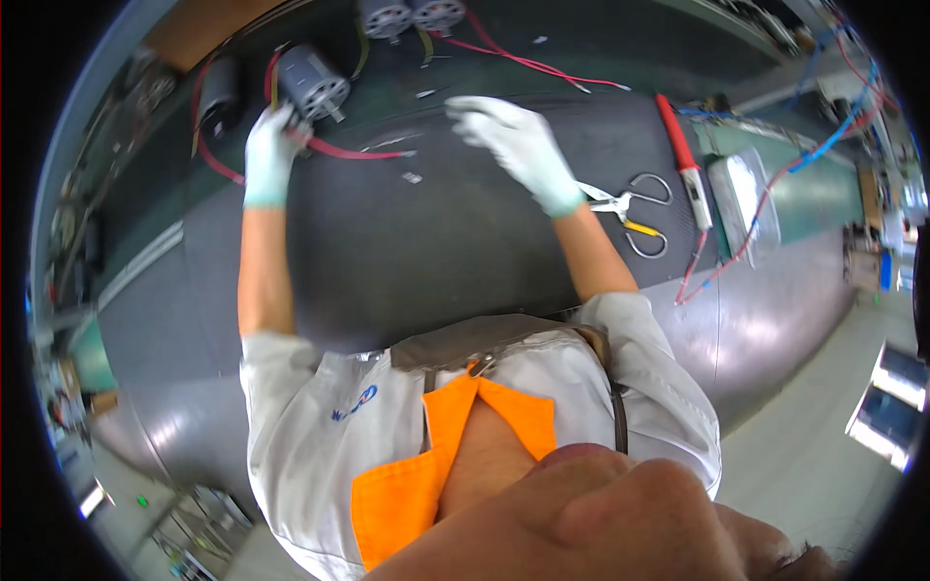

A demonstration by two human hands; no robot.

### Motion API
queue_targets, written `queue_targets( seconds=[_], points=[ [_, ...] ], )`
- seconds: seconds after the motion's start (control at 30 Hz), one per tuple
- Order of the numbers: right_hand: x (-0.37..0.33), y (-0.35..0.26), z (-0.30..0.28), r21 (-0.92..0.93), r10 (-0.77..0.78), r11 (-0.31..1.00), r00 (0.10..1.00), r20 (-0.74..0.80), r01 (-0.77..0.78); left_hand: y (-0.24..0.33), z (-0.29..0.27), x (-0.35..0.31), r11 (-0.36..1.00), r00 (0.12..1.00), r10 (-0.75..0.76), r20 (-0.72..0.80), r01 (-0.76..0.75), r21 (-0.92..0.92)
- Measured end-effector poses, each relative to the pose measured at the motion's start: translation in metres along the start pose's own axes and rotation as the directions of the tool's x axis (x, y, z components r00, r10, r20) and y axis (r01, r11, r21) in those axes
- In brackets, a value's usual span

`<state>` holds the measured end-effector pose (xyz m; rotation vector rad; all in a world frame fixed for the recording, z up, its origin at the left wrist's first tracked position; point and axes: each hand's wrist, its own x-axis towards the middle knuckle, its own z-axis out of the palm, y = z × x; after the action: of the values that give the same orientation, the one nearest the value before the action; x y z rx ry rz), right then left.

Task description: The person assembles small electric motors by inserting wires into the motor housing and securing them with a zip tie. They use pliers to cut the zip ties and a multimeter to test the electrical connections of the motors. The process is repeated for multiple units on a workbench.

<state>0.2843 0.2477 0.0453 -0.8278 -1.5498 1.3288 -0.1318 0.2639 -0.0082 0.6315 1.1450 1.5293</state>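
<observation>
A white glove covers my left hand [272,155], closed at the near end of a grey cylindrical motor [312,81]. Red wires [358,154] come out from between its fingers and trail rightward over the black mat. My right hand [508,137], also gloved, hovers over the mat with fingers stretched out to the left and nothing in them. Near my right wrist lie scissors [620,204] with metal loop handles, one partly yellow. Small light scraps [412,178] are scattered between the hands.
More motors [386,17] with red leads [542,68] stand at the far edge, and a darker one [220,89] at left. On the right are a red-and-white pen-shaped tool [684,155] on a cord, a clear plastic box [744,203] and hanging blue and red cables [823,145].
</observation>
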Motion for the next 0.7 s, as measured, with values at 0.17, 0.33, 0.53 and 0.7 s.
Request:
queue_targets(
  seconds=[0.17,0.33,0.53,0.7],
  points=[
    [-0.083,-0.035,-0.185,-0.074,0.072,0.978,0.65,-0.757,-0.195,-0.031,0.084,-0.175,0.96,0.996,0.091,0.014,-0.091,0.264],
    [-0.058,-0.024,-0.327,0.105,0.143,0.99,0.571,-0.808,-0.099,-0.059,0.121,-0.229,0.958,0.94,-0.16,0.302,0.222,-0.183],
    [-0.034,-0.074,-0.178,-0.344,0.421,0.805,0.874,-0.243,-0.483,-0.022,0.138,-0.209,0.973,0.913,-0.188,0.361,0.224,-0.058],
    [-0.06,-0.039,-0.035,-0.171,0.578,0.812,0.724,0.378,-0.558,-0.018,0.162,-0.196,0.992,0.952,-0.047,0.303,0.079,-0.094]
  ],
)
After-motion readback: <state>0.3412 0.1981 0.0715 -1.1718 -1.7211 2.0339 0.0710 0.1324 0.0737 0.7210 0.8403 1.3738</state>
